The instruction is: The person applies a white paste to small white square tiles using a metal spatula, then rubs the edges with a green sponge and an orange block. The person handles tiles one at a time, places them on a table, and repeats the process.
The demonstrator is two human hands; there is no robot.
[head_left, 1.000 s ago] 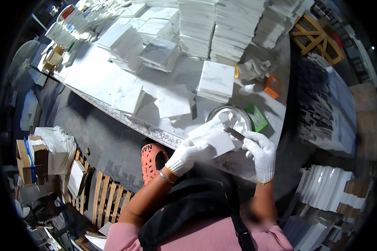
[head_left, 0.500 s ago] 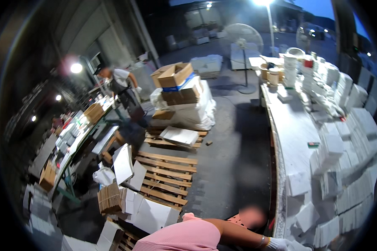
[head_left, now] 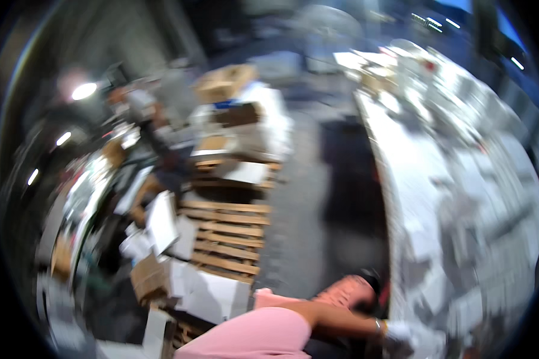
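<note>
My left arm [head_left: 347, 323], in a short pink sleeve, reaches across the bottom toward the right. At its end my left hand [head_left: 416, 340], in a white knitted glove with a bracelet at the wrist, is at the near edge of the long white-topped table [head_left: 407, 173]. Motion blurs its fingers, so I cannot make out whether it holds anything. Pale white tiles or blocks [head_left: 467, 305] lie close beyond the hand. Beneath my forearm shows coral patterned cloth [head_left: 341, 290] with a dark shape at its end. My right hand is out of view.
Stacked white pieces [head_left: 497, 191] crowd the table's right side. Wooden pallets [head_left: 227, 233] lie left of the floor aisle, with cartons [head_left: 224, 84] on a wrapped stack behind. Cardboard [head_left: 150, 278] and white panels [head_left: 218, 296] stand nearer. A person [head_left: 144, 107] works at the left table; a fan [head_left: 326, 27] stands far back.
The view has swung and blurred, shifting most of the scene left and up. My gloved left hand shows more fully above the lower edge. More of the coral cloth shows.
</note>
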